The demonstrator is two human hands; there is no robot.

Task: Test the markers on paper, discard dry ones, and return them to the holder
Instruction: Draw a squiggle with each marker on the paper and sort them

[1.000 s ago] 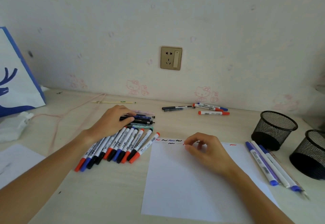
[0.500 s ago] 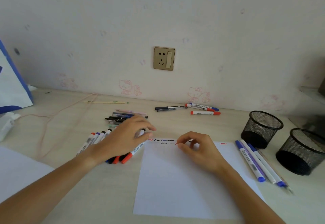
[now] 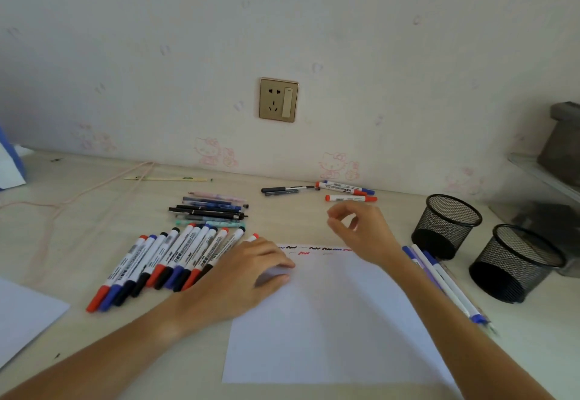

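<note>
Since the earlier frames, the right hand point(image 3: 361, 233) has lifted off the paper point(image 3: 329, 321) and hangs above its top edge, fingers loosely curled, holding nothing visible. Meanwhile the left hand point(image 3: 248, 271) has slid from the row of whiteboard markers point(image 3: 166, 258) onto the paper's left corner, gripping a red-capped marker point(image 3: 253, 237). Two mesh holders point(image 3: 445, 225) stand right.

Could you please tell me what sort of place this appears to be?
Probably a desk in a home, perhaps a child's room: cartoon-cat wallpaper, a wall socket, and mesh pen holders beside markers.
</note>
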